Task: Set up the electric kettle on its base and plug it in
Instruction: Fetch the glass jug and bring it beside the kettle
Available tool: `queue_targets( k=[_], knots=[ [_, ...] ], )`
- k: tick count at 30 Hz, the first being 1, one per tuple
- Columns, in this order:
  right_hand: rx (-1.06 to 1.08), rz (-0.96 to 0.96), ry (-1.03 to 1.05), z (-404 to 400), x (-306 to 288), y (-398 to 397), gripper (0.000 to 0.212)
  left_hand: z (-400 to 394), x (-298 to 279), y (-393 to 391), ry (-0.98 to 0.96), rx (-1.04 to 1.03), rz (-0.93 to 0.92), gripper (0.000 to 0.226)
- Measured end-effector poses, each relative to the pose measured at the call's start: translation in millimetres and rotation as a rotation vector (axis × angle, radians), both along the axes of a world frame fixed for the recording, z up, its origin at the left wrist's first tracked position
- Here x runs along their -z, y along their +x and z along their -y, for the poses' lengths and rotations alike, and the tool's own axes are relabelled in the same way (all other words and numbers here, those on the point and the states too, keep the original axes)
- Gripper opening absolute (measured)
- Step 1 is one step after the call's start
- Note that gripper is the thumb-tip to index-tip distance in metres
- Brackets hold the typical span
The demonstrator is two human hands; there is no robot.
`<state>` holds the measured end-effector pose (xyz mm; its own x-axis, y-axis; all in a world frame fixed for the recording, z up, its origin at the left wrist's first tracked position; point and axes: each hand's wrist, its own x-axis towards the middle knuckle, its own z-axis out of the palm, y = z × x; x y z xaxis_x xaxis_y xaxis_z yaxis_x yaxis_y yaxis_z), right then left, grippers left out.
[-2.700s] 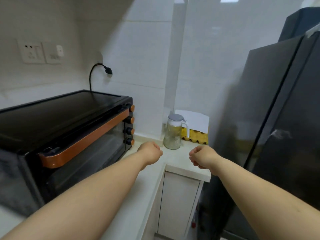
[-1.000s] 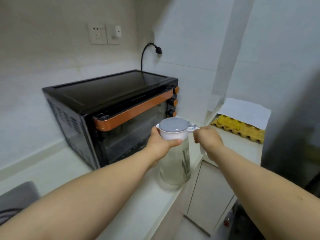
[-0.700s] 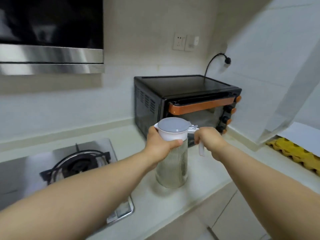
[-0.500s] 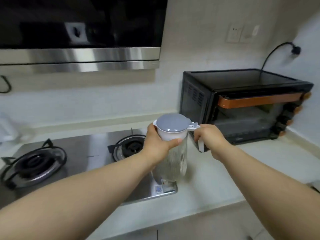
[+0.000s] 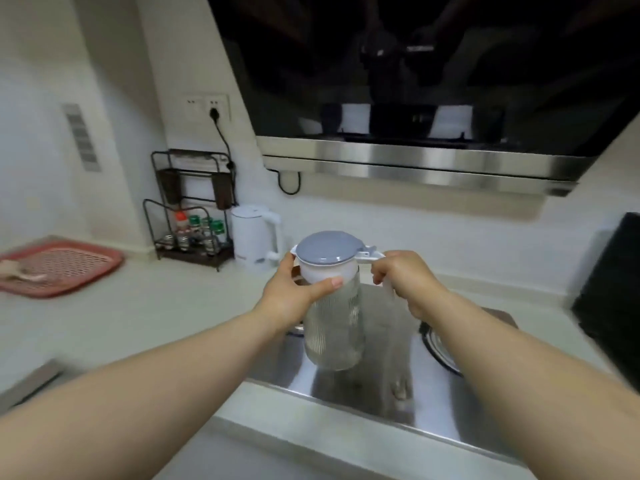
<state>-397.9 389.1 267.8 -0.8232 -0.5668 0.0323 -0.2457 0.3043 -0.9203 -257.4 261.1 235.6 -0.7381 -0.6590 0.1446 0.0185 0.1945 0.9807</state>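
I carry the ribbed glass jug [image 5: 334, 327] leftward: the toaster oven that stood behind it half a second ago now sits at the far right edge, and the gas hob [image 5: 381, 382] lies directly below my fingers. My left hand [image 5: 294, 292] curls around the jug's white collar; my right hand [image 5: 405, 282] grips its handle. The white electric kettle [image 5: 254, 237] now stands on the bench beyond my left fingers, so, in my judgement, the task's own work has not started.

The jug [image 5: 334, 327] is held above the hob [image 5: 381, 386], between the left hand [image 5: 294, 289] and right hand [image 5: 407, 282]. Behind it, the kettle [image 5: 254, 237] stands on the worktop [image 5: 138, 306], right of the rack [image 5: 192, 209].
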Motion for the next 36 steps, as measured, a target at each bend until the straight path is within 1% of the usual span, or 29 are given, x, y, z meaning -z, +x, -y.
queue_targets(
  k=[2, 5, 7, 8, 10, 12, 14, 17, 25, 29, 36],
  knots=[
    [-0.042, 0.002, 0.008, 57.0, 2.7, 27.4, 0.01, 50.0, 3.1, 33.1, 0.012, -0.055, 0.006, 0.085],
    [-0.115, 0.0, 0.009, 152.9, 16.6, 70.1, 0.014, 135.4, 9.3, 86.6, 0.044, -0.12, 0.032, 0.084],
    [-0.173, 0.019, 0.01, 209.3, 29.1, 93.1, 0.01, 188.2, 12.9, 116.1, 0.043, -0.152, 0.081, 0.085],
    [-0.19, 0.028, 0.008, 230.4, 34.1, 101.5, 0.006, 208.7, 13.6, 126.5, 0.04, -0.157, 0.107, 0.086],
    [-0.206, 0.064, 0.027, 275.9, 45.7, 116.3, 0.011, 256.9, 16.7, 141.7, 0.053, -0.153, 0.17, 0.089],
    [-0.218, 0.084, 0.054, 302.5, 52.1, 123.7, 0.005, 288.8, 19.6, 145.2, 0.087, -0.13, 0.218, 0.091],
    [-0.232, 0.108, 0.063, 329.4, 57.2, 120.4, 0.019, 317.7, 23.8, 141.5, 0.119, -0.115, 0.237, 0.092],
    [-0.251, 0.101, 0.1, 367.4, 63.0, 106.3, 0.024, 356.3, 36.7, 126.6, 0.184, -0.112, 0.236, 0.092],
    [-0.26, 0.103, 0.137, 444.9, 78.5, 34.4, 0.019, 428.4, 51.7, 51.7, 0.251, -0.114, 0.222, 0.076],
    [-0.239, 0.12, 0.153, 469.0, 84.5, 8.3, 0.024, 456.6, 57.6, 20.3, 0.277, -0.08, 0.193, 0.078],
    [-0.169, 0.168, 0.147, 496.3, 99.1, -13.1, 0.024, 500.2, 70.7, -14.3, 0.296, 0.001, 0.22, 0.084]
  ],
)
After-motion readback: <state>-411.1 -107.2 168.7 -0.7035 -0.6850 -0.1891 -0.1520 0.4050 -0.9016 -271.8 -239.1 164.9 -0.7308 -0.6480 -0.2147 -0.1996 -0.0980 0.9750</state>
